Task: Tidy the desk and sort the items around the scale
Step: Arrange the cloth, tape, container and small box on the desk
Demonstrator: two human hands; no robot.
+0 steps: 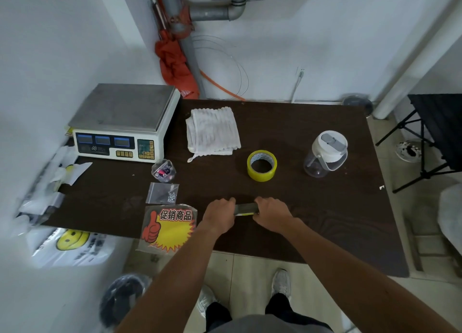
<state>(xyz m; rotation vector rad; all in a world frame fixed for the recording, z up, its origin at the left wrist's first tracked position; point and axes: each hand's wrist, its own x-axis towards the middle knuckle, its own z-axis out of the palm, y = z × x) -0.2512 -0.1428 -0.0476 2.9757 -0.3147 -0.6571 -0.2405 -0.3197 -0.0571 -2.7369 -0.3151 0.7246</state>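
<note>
Both hands were out front on the desk (pixel 325 220), left hand (pixel 220 214) and right hand (pixel 271 214), each with fingers curled over one end of a small flat dark piece (pixel 246 209), couldn't tell what it was. Scale (pixel 122 122) sat in the far left corner, two little clear bags (pixel 162 193) just in front of it, promo sign (pixel 168 229) at the near edge. Then folded towel (pixel 212 131), yellow tape roll (pixel 262 165), lidded jug (pixel 326 154) furthest right.

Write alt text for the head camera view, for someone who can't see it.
The left hand and right hand grip a small flat grey object at a dark brown desk. Beyond lie a yellow tape roll, folded white towel, clear lidded jug and white scale.
</note>
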